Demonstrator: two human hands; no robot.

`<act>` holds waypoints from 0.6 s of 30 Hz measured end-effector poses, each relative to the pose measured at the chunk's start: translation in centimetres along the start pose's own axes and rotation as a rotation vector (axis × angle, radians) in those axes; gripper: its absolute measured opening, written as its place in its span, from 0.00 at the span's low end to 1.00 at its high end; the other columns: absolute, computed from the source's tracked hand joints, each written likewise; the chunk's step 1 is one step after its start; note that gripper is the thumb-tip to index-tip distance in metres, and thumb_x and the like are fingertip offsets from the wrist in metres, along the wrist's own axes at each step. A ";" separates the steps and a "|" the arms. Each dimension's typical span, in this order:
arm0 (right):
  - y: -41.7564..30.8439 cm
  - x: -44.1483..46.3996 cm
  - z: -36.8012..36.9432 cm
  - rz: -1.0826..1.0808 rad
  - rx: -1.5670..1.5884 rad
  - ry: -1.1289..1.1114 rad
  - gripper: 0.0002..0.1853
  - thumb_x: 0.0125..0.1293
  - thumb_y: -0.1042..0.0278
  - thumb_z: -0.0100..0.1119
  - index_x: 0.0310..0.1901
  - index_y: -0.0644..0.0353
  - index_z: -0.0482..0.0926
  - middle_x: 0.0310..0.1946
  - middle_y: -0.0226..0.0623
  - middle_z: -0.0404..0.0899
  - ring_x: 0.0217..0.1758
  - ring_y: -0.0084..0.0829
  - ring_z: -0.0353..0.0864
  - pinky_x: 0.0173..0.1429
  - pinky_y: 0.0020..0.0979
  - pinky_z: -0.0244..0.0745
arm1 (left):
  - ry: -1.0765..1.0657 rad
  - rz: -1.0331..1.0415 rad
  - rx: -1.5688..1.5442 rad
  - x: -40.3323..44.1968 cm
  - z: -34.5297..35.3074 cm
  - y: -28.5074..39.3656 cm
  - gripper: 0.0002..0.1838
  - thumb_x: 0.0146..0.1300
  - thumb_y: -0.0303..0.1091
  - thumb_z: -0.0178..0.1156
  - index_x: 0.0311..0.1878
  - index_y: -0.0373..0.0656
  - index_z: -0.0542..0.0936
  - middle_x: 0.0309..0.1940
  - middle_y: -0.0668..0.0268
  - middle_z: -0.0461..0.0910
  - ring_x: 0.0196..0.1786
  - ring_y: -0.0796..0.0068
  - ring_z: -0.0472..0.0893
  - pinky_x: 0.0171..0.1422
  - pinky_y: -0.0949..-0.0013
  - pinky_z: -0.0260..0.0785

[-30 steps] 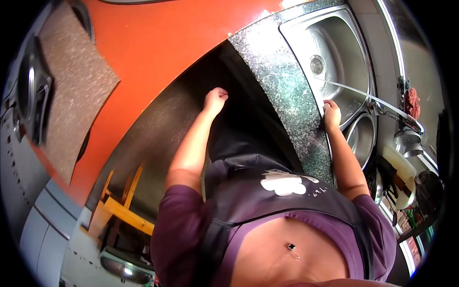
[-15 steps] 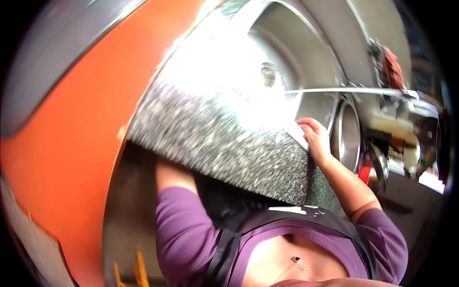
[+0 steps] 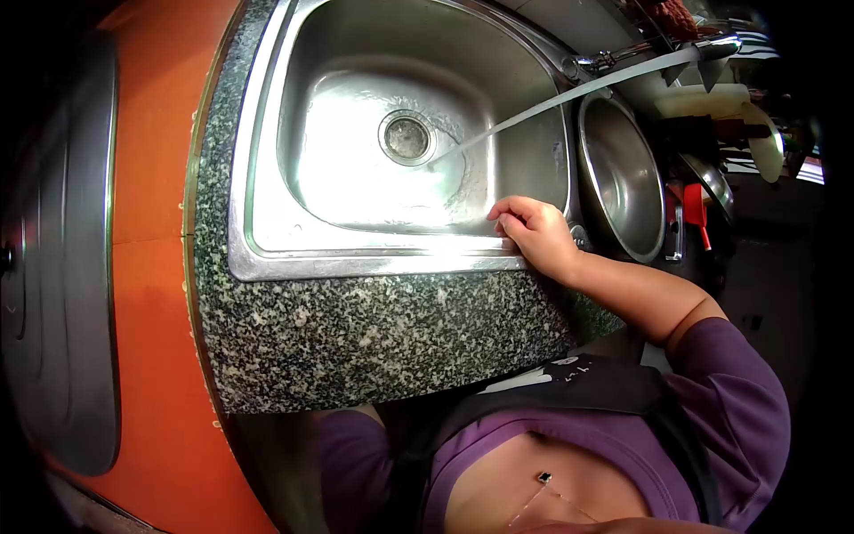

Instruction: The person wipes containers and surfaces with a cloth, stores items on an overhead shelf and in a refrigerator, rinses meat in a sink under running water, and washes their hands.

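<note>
My right hand (image 3: 535,237) is at the front right corner of the steel sink (image 3: 253,240), over its rim. Its fingers are curled in, with the thumb close to them, and no object shows in them. A stream of water (image 3: 578,91) runs from the tap (image 3: 716,46) at the upper right down into the basin, landing near the drain strainer (image 3: 407,138). My left forearm goes below the front edge of the speckled granite counter (image 3: 374,338), which hides my left hand.
A large steel bowl (image 3: 623,178) leans beside the sink on the right. Past it are a red-handled utensil (image 3: 696,214) and a cleaver-like blade (image 3: 765,142). An orange surface (image 3: 147,311) and a dark metal panel (image 3: 67,267) lie to the left.
The view has turned and sharpened, showing the whole basin. My right hand remains by the sink's front rim, its fingers now more curled. My left arm is still under the counter.
</note>
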State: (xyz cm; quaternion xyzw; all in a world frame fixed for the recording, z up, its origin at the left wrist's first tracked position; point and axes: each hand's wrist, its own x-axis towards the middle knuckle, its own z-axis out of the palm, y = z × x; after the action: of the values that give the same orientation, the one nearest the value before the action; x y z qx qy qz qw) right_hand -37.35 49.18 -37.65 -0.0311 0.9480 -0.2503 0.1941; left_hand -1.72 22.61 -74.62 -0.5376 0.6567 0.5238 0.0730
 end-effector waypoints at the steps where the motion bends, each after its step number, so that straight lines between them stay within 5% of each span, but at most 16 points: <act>1: -0.1 0.0 0.0 0.005 0.009 -0.004 0.10 0.65 0.69 0.55 0.43 0.58 0.84 0.29 0.40 0.83 0.30 0.31 0.83 0.40 0.32 0.78 | -0.003 -0.086 -0.084 -1.4 -1.0 -1.0 0.16 0.72 0.43 0.48 0.49 0.47 0.81 0.47 0.60 0.83 0.52 0.60 0.81 0.59 0.58 0.74; 9: -0.3 0.0 -0.1 0.018 0.083 -0.023 0.09 0.66 0.71 0.55 0.43 0.60 0.83 0.27 0.39 0.83 0.28 0.28 0.85 0.37 0.31 0.78 | -0.039 -0.406 -0.598 -2.3 -1.7 -1.5 0.18 0.75 0.44 0.44 0.53 0.46 0.79 0.49 0.60 0.82 0.53 0.60 0.79 0.60 0.58 0.73; 14: -0.2 -0.2 -0.5 0.007 0.110 -0.017 0.10 0.67 0.69 0.55 0.44 0.59 0.83 0.26 0.39 0.84 0.28 0.29 0.85 0.37 0.32 0.79 | -0.190 -0.445 -0.806 2.6 1.2 7.2 0.19 0.77 0.45 0.42 0.55 0.45 0.78 0.50 0.60 0.81 0.54 0.61 0.79 0.60 0.58 0.73; 18: -0.4 -0.6 -1.2 -0.055 0.043 0.013 0.12 0.64 0.66 0.54 0.45 0.57 0.84 0.38 0.45 0.85 0.43 0.44 0.85 0.51 0.40 0.78 | -0.417 -0.564 -0.843 1.0 1.2 16.8 0.21 0.78 0.45 0.40 0.57 0.44 0.77 0.51 0.60 0.81 0.55 0.61 0.78 0.61 0.58 0.72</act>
State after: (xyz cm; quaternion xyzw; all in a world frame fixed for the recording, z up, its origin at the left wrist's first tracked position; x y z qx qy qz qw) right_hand -37.33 49.51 -36.28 -0.0514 0.9424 -0.2763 0.1813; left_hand -15.85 20.78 -65.50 -0.5603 0.1920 0.7971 0.1178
